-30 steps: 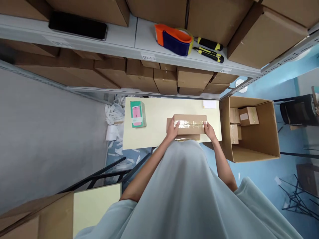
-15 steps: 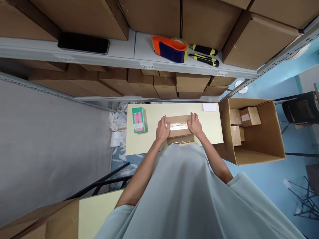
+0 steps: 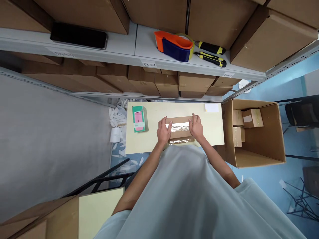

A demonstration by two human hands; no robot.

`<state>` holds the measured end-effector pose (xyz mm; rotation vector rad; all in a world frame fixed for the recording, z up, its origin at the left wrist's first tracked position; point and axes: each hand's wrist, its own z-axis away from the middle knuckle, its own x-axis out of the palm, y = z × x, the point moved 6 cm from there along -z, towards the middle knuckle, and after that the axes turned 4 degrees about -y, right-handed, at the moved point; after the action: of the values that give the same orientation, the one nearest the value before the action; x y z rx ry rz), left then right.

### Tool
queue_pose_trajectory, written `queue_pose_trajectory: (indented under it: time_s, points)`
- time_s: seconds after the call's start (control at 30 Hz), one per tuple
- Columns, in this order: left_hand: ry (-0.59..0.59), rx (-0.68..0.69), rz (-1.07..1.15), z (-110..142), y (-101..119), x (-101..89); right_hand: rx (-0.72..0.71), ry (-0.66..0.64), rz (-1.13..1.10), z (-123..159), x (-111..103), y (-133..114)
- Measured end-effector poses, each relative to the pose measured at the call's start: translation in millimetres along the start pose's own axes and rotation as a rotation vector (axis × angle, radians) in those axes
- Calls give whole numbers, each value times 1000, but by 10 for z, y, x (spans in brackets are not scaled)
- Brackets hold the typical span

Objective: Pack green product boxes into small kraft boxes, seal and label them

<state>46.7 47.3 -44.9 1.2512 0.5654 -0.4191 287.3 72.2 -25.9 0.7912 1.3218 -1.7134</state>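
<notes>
Between both hands is a brown cardboard box (image 3: 179,127) with shiny clear tape along its top. My left hand (image 3: 163,130) grips its left end, fingers curled round the far corner. At the right end my right hand (image 3: 196,126) holds on in the same way, thumb on the top. A second taped cardboard box (image 3: 181,140) shows partly at the near side, against my shirt. Both lie at the near edge of the pale yellow table (image 3: 152,142). To the left on the table is a green box with a pink picture (image 3: 139,119).
A large open carton (image 3: 261,146) with several small boxes stands right of the table. On the shelf (image 3: 144,43) ahead lie a phone (image 3: 79,36), an orange and blue tape dispenser (image 3: 173,46) and two utility knives (image 3: 211,54). A white card (image 3: 211,107) lies at the table's far right.
My hands and the box have shifted left and my right hand has moved in onto the box's right end. In the last half second the hands have barely moved; the view has tilted slightly.
</notes>
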Motion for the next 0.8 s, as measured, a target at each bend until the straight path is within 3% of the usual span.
queue_pose_trajectory:
  time_s: [0.8]
  points:
    - [-20,-34,4,-28,-44,46,-2,-4,40,-16,36,37]
